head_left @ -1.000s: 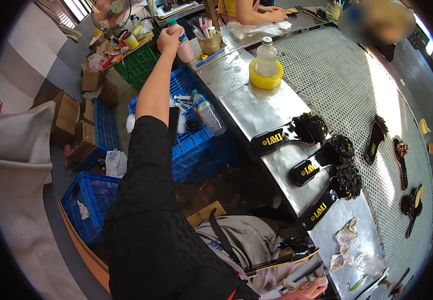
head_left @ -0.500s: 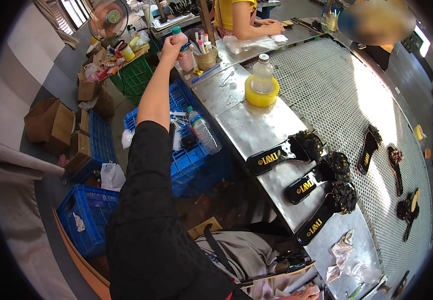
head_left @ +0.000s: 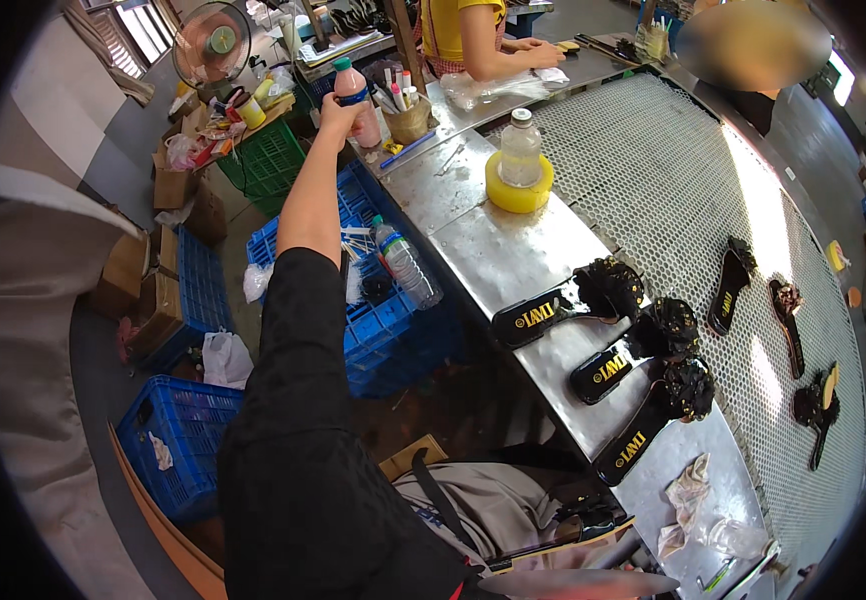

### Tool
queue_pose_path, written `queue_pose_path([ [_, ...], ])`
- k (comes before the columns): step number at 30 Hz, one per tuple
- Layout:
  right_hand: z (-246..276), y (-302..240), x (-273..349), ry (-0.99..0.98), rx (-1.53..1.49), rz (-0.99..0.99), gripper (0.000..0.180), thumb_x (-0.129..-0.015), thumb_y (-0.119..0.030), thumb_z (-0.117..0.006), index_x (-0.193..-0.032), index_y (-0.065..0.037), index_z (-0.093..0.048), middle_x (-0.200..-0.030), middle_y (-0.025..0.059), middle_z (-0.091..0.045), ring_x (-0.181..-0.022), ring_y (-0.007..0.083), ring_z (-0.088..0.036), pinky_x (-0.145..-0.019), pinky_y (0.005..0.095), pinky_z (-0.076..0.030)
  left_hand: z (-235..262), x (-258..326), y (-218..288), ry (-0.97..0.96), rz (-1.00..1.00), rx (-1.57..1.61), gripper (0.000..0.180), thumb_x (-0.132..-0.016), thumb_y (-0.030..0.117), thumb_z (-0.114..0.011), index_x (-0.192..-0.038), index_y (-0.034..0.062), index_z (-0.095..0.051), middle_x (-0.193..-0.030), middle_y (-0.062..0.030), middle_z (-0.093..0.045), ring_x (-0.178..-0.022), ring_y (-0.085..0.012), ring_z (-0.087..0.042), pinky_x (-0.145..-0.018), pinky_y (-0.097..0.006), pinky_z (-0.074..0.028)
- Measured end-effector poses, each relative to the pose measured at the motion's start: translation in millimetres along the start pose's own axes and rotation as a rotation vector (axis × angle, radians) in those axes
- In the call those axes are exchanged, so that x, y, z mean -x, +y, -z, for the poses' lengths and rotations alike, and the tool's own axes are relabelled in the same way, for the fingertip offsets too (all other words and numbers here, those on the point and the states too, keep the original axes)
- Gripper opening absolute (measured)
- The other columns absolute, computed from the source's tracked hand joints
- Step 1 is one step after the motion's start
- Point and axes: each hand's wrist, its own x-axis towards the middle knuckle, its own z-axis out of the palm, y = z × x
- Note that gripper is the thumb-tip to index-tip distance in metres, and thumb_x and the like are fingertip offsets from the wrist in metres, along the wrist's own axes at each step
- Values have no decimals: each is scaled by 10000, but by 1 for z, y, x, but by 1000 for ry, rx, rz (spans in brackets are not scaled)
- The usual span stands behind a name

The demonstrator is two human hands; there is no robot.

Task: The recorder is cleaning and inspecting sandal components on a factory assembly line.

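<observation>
My left arm, in a black sleeve, reaches to the far left end of the metal table. There my left hand [head_left: 337, 116] is closed round the side of a plastic bottle [head_left: 365, 128] with pink contents, a blue band and a green cap. Beside this bottle stands a cup of pens and markers [head_left: 411, 122]. At the lower edge a blurred patch covers the place of my right hand, so its fingers do not show. Three black slippers [head_left: 608, 372] with black ruffled flowers lie in a row on the near metal strip.
A clear bottle [head_left: 521, 150] stands in a yellow ring [head_left: 519, 196]. More slippers [head_left: 729, 290] lie on the perforated mesh [head_left: 643, 150]. A blue crate [head_left: 383, 340] with a lying water bottle [head_left: 408, 268] sits below the table edge. Crumpled cloth [head_left: 688, 495] lies nearby. A co-worker's arm [head_left: 498, 60] rests at the far side.
My left hand has shifted from the bottle's upper part down to the blue band. My right hand, partly visible before at the lower edge, is now obscured. The view has turned slightly.
</observation>
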Motion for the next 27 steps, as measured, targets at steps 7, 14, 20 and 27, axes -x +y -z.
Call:
queue_pose_path([
  [7, 24, -114, -20, 90, -826, -773, 356, -897, -54, -680, -1242, -109, -609, -1067, -9, -690, -600, 6, -424, -485, 178, -281, -38, 83, -11, 224, -465, -50, 258, -883, 145, -637, -1071, -26, -678, -1042, -122, -697, -929, -219, -668, -877, -345, -519],
  [14, 29, -163, -33, -287, -915, -706, 283, -1010, -92, -553, -1273, -36, -641, -1011, -25, -690, -585, -44, -350, -485, 163, -225, -37, 424, 61, -1174, -1042, -65, 226, -738, -87, -645, -916, 24, -727, -833, -115, -690, -682, -220, -649, -589, -299, -511],
  [20, 34, -192, -51, -414, -589, -290, 266, -948, 67, -529, -1181, 35, -655, -1153, 141, -661, -858, 168, -620, -735, 243, -474, -82, 576, 62, -1496, -570, 155, 346, -843, 21, -662, -1188, 5, -652, -1180, -171, -654, -1072, -311, -637, -917, -372, -515],
  [27, 31, -197, -64, -439, -290, 140, 374, -778, 97, -599, -1122, -28, -677, -1242, 130, -660, -874, 308, -727, -671, 383, -596, -114, 628, 75, -1760, -733, 119, 607, -856, 184, -725, -1389, -6, -507, -1387, -205, -533, -1295, -359, -516, -1108, -418, -393],
])
